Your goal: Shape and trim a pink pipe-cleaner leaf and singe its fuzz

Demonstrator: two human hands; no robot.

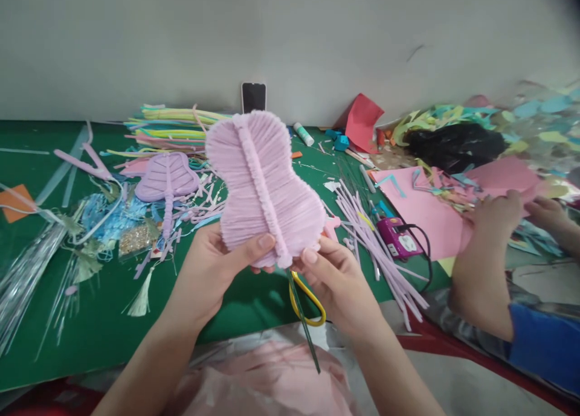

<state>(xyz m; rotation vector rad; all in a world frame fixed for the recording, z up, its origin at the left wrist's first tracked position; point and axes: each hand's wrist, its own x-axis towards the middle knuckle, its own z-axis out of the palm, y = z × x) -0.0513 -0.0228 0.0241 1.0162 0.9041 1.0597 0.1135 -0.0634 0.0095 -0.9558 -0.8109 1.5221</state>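
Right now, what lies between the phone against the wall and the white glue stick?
In the head view, only bare green table lies between the phone and the glue stick.

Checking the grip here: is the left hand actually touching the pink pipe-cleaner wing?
Touching. The head view shows the left hand gripping the pink pipe-cleaner wing at its lower edge, thumb pressed on its front.

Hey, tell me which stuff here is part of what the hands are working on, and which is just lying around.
In hand: left hand, right hand, pink chenille wing, yellow-handled scissors.
Lying about: glue gun, glue stick, phone, purple leaf shape, loose stems.
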